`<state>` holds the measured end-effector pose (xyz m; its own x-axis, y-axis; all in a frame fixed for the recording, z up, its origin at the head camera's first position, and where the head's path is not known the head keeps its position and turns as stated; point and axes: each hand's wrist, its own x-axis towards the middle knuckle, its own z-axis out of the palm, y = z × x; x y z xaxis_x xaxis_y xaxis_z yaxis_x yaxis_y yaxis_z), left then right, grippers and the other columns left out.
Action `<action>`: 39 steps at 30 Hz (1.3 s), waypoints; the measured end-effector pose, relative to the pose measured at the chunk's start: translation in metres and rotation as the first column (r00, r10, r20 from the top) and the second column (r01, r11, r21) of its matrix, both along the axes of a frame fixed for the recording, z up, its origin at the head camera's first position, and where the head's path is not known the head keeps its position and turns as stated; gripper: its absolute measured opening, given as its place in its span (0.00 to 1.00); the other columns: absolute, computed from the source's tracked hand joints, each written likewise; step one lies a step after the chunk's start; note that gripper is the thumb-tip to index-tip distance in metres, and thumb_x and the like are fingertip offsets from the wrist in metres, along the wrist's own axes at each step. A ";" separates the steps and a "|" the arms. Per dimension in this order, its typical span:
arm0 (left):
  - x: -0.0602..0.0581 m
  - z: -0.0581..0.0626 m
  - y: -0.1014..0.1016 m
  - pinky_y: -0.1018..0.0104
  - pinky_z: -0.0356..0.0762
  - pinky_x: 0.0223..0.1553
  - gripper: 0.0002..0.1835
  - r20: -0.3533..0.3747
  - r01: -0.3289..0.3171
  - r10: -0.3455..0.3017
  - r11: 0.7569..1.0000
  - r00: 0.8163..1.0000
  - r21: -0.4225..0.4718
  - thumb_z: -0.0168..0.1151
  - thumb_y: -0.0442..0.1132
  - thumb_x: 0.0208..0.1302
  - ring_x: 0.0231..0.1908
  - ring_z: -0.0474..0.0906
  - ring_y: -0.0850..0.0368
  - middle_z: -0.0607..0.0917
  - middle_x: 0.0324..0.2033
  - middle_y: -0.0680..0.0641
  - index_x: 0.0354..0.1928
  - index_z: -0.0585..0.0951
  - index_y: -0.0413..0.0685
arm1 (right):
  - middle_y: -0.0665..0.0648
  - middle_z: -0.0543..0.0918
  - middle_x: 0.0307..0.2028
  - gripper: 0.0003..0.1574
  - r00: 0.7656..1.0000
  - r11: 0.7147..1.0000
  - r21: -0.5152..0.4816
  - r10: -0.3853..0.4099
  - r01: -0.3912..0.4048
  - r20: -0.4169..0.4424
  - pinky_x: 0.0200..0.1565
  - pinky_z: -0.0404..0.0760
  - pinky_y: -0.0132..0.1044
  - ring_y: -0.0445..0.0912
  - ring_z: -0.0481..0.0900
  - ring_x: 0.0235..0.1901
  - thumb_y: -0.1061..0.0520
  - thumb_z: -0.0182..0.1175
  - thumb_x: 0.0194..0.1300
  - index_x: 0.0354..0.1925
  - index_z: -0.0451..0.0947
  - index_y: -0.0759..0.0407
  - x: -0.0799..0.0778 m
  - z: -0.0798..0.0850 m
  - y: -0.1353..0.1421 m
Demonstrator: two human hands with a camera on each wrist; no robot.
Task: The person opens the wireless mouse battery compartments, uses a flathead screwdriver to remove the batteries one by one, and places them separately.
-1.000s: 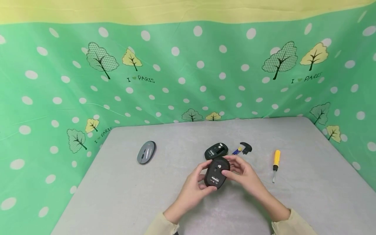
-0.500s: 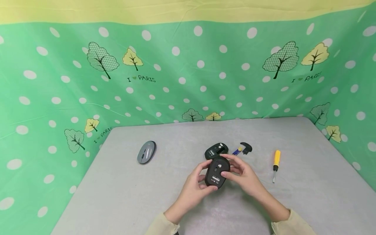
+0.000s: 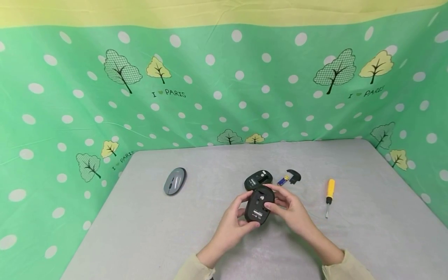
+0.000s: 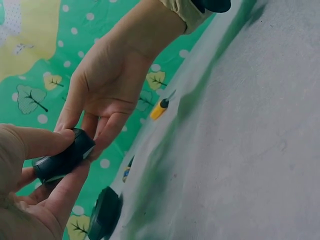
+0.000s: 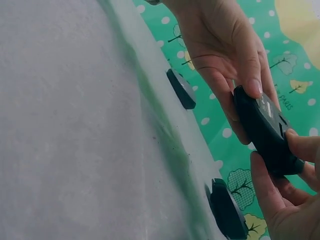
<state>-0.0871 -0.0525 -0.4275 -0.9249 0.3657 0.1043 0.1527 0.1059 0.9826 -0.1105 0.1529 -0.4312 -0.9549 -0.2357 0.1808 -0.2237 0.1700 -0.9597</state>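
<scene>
A black computer mouse (image 3: 254, 213) is held underside up above the table between both hands. My left hand (image 3: 229, 223) grips its left side, thumb at the near end and fingers toward the far end. With thumb on the underside and fingers at the far edge, my right hand (image 3: 294, 213) holds the right side. The right wrist view shows this mouse (image 5: 262, 127) tilted, fingers of both hands around it. Just beyond it lies another black mouse (image 3: 252, 181), its underside up and battery slot uncovered. A blue-and-yellow battery (image 3: 282, 180) lies beside a loose black battery cover (image 3: 295, 175).
A grey mouse (image 3: 174, 182) lies upright at the left of the grey-covered table (image 3: 140, 233). To the right is a screwdriver (image 3: 330, 189) with a yellow handle, its tip toward the near edge. A green patterned curtain (image 3: 196, 97) hangs behind and around the table.
The right thumb has shifted slightly on the held mouse, and dark gaps now show on its underside near the far end and by the thumb. The things on the table stay put.
</scene>
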 end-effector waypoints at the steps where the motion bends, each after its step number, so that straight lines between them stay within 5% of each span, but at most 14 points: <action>1: 0.000 0.000 0.000 0.76 0.85 0.37 0.41 0.001 -0.001 0.001 1.000 1.000 -0.001 0.69 0.26 0.57 0.52 0.82 0.38 0.68 0.66 0.36 0.72 0.65 0.48 | 0.72 0.81 0.54 0.32 1.000 1.000 -0.004 0.002 -0.002 0.005 0.43 0.87 0.31 0.33 0.84 0.43 0.62 0.64 0.66 0.66 0.70 0.62 0.000 0.000 0.000; 8: 0.000 0.000 0.000 0.76 0.85 0.37 0.41 0.005 -0.006 0.006 1.000 1.000 -0.004 0.69 0.27 0.57 0.52 0.82 0.38 0.68 0.66 0.36 0.72 0.65 0.49 | 0.74 0.79 0.55 0.34 0.998 0.999 -0.045 0.016 -0.014 0.054 0.42 0.89 0.34 0.35 0.85 0.44 0.61 0.63 0.67 0.69 0.67 0.61 0.001 0.003 0.000; 17: 0.001 -0.001 0.000 0.72 0.87 0.41 0.41 0.030 -0.003 0.003 1.000 1.000 0.009 0.69 0.25 0.56 0.53 0.81 0.38 0.67 0.67 0.35 0.72 0.65 0.49 | 0.63 0.80 0.58 0.23 0.994 0.992 0.066 -0.111 0.111 -0.004 0.45 0.85 0.31 0.35 0.80 0.44 0.57 0.61 0.70 0.62 0.77 0.59 -0.001 0.005 0.004; 27: 0.001 0.000 -0.001 0.71 0.87 0.41 0.42 0.045 0.005 -0.006 1.000 0.999 0.030 0.68 0.25 0.56 0.54 0.81 0.38 0.66 0.68 0.35 0.72 0.65 0.49 | 0.42 0.81 0.42 0.20 0.994 0.992 -0.065 -0.106 0.106 -0.001 0.40 0.89 0.35 0.35 0.83 0.37 0.61 0.59 0.71 0.57 0.77 0.71 -0.005 0.013 0.013; 39: -0.001 0.007 -0.004 0.71 0.87 0.41 0.42 0.065 -0.001 -0.001 0.999 0.998 0.041 0.68 0.25 0.55 0.53 0.81 0.39 0.66 0.68 0.36 0.73 0.64 0.50 | 0.43 0.81 0.41 0.21 0.992 0.988 -0.093 -0.124 0.126 0.024 0.40 0.89 0.35 0.35 0.85 0.37 0.62 0.60 0.70 0.57 0.75 0.74 -0.007 0.028 0.017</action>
<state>-0.0879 -0.0564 -0.4204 -0.9302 0.3623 0.0589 0.0882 0.0649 0.9940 -0.1174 0.1694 -0.4034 -0.9791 -0.0972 0.1786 -0.1885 0.1044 -0.9765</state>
